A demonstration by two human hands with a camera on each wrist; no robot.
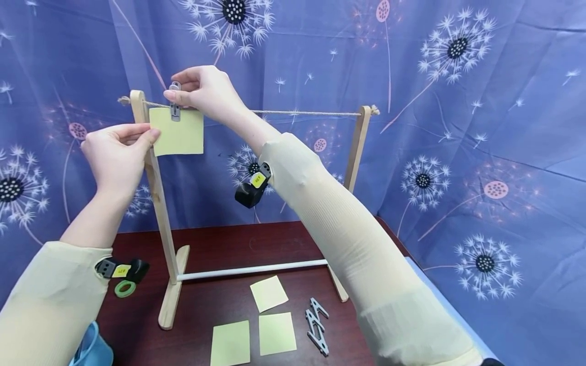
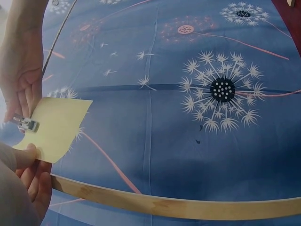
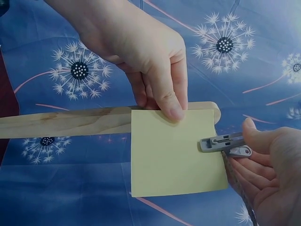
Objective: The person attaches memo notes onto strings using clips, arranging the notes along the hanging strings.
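A yellow sticky note [image 1: 178, 134] hangs upright at the rope [image 1: 306, 112], close to the left post [image 1: 157, 203] of a wooden stand. My left hand [image 1: 116, 155] pinches the note's left edge between thumb and fingers. A grey clothespin [image 1: 175, 104] straddles the note's top edge. My right hand [image 1: 208, 94] holds the clothespin by its handles, thumb in front and fingers behind. In the right wrist view, the clothespin [image 3: 221, 142] overlaps the note [image 3: 176, 155] at the edge along the rope. Whether its jaws press fully on the rope is hidden.
On the dark table lie three more sticky notes [image 1: 276, 333] and several grey clothespins [image 1: 317, 328]. A green ring [image 1: 124, 288] and a blue container [image 1: 93, 348] are at the left. The stand's right post [image 1: 357, 147] and white crossbar [image 1: 252, 269] are beyond the notes.
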